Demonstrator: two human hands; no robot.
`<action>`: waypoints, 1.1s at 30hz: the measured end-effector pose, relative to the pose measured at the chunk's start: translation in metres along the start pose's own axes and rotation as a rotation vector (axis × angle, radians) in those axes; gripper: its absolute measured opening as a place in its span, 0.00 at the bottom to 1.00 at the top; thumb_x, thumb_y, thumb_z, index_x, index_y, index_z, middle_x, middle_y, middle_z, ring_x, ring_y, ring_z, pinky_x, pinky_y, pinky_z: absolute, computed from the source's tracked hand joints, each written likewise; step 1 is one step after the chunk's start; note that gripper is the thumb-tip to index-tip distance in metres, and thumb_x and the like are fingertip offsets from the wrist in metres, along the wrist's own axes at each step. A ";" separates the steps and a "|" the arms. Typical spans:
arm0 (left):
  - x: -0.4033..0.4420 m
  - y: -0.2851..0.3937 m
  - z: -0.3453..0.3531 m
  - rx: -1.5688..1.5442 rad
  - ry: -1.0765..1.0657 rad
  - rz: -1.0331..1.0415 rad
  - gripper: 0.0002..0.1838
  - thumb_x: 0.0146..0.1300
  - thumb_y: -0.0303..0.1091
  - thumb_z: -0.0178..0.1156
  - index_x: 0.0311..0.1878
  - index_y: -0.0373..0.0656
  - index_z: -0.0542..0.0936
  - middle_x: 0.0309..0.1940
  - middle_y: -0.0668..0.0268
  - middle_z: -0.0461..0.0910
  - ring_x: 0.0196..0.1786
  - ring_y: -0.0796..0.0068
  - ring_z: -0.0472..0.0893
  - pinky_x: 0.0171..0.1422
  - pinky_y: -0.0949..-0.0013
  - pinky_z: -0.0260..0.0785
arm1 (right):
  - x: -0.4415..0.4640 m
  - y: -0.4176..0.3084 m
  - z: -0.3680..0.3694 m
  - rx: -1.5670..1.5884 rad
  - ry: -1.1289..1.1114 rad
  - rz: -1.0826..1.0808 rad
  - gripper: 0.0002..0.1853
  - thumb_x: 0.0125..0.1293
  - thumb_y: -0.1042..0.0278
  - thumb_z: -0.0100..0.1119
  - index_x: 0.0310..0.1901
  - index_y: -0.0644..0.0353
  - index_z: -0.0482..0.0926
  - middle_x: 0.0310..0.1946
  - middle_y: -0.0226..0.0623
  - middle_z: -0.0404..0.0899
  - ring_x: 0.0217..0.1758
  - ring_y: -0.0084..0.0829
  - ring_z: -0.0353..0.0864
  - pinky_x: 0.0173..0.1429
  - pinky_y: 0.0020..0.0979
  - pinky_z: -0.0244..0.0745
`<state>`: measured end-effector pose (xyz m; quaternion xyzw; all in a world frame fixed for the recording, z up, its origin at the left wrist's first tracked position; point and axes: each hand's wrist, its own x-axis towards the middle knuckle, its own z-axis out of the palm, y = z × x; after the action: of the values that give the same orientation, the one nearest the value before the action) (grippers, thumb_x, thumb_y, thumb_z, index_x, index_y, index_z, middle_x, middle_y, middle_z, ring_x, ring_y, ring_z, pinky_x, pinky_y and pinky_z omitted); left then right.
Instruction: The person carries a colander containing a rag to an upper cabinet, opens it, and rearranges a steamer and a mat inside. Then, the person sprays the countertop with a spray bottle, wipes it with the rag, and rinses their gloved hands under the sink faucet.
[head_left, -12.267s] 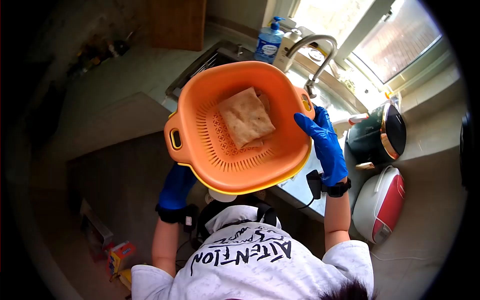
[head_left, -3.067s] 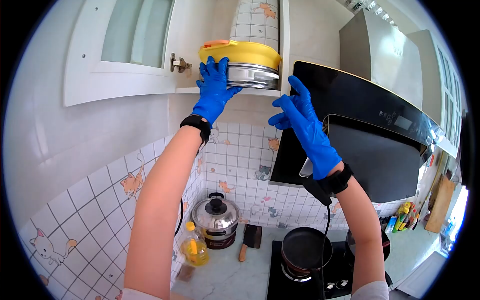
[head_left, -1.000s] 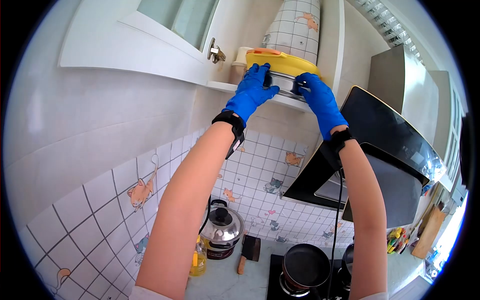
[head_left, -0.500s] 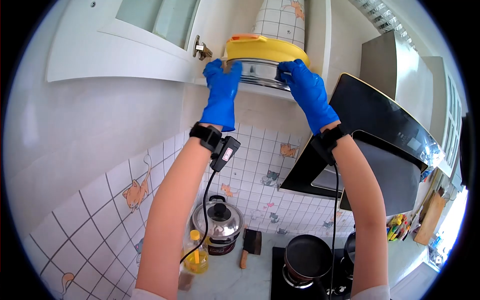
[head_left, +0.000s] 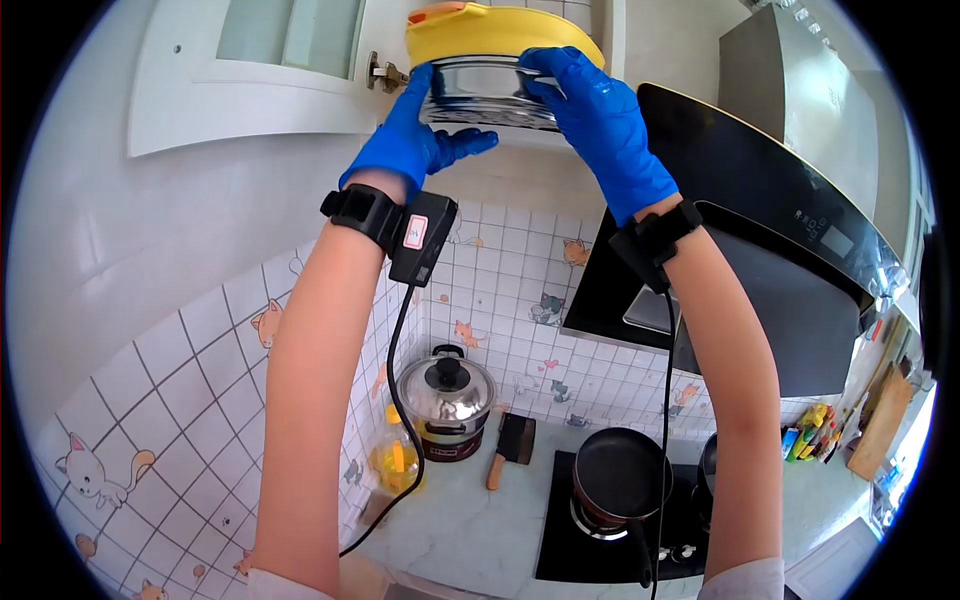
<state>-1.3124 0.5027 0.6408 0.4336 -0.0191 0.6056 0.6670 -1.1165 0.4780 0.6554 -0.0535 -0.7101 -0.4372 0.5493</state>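
A shiny stainless steel pot (head_left: 482, 82), with layered rims at its base, is at the front of the open wall cabinet at the top of the view. A yellow basin (head_left: 490, 34) with an orange patch on its rim rests on top of it. My left hand (head_left: 408, 138), in a blue glove, holds the pot's left side, fingers up along the edge and thumb stretched underneath. On the other side my right hand (head_left: 598, 115), also blue-gloved, grips the pot near its rim, fingers curled on the front. The pot's back is hidden.
The cabinet door (head_left: 270, 85) hangs open at left. A black range hood (head_left: 760, 220) juts out at right. Below are a lidded pot (head_left: 447, 395), an oil bottle (head_left: 396, 460), a cleaver (head_left: 512, 440) and a frying pan (head_left: 618, 475) on the stove.
The pot and basin have shifted up and left in view and look nearer. My left hand has moved down and left, its thumb now beneath the pot. My right hand keeps its grip.
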 end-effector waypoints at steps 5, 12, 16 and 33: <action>0.015 0.013 -0.004 -0.051 -0.154 0.017 0.29 0.58 0.44 0.51 0.59 0.45 0.55 0.58 0.46 0.53 0.58 0.45 0.59 0.52 0.42 0.66 | 0.000 -0.003 -0.018 0.149 0.059 0.006 0.14 0.56 0.78 0.52 0.45 0.53 0.71 0.36 0.36 0.76 0.37 0.31 0.78 0.44 0.24 0.74; -0.022 -0.004 0.032 0.100 -0.082 0.103 0.19 0.62 0.37 0.47 0.54 0.44 0.60 0.50 0.47 0.61 0.53 0.46 0.64 0.53 0.44 0.65 | -0.002 -0.015 -0.040 0.224 0.031 0.126 0.15 0.55 0.72 0.56 0.45 0.53 0.70 0.36 0.36 0.75 0.36 0.34 0.78 0.43 0.27 0.74; -0.024 -0.010 0.032 0.105 -0.069 0.166 0.25 0.56 0.37 0.54 0.55 0.42 0.58 0.51 0.46 0.60 0.55 0.45 0.63 0.53 0.42 0.64 | 0.026 -0.021 -0.058 0.029 0.110 0.169 0.23 0.51 0.63 0.61 0.49 0.54 0.65 0.43 0.42 0.69 0.44 0.39 0.73 0.45 0.31 0.72; -0.014 -0.017 0.029 0.364 -0.178 0.300 0.27 0.53 0.40 0.58 0.54 0.46 0.61 0.52 0.51 0.62 0.53 0.49 0.67 0.50 0.43 0.67 | 0.133 -0.024 -0.034 0.553 0.015 0.564 0.28 0.46 0.59 0.63 0.51 0.57 0.69 0.33 0.41 0.77 0.38 0.43 0.77 0.44 0.42 0.70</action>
<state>-1.2874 0.4757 0.6416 0.5906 -0.0326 0.6507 0.4762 -1.1568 0.3861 0.7522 -0.0934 -0.7543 -0.0617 0.6469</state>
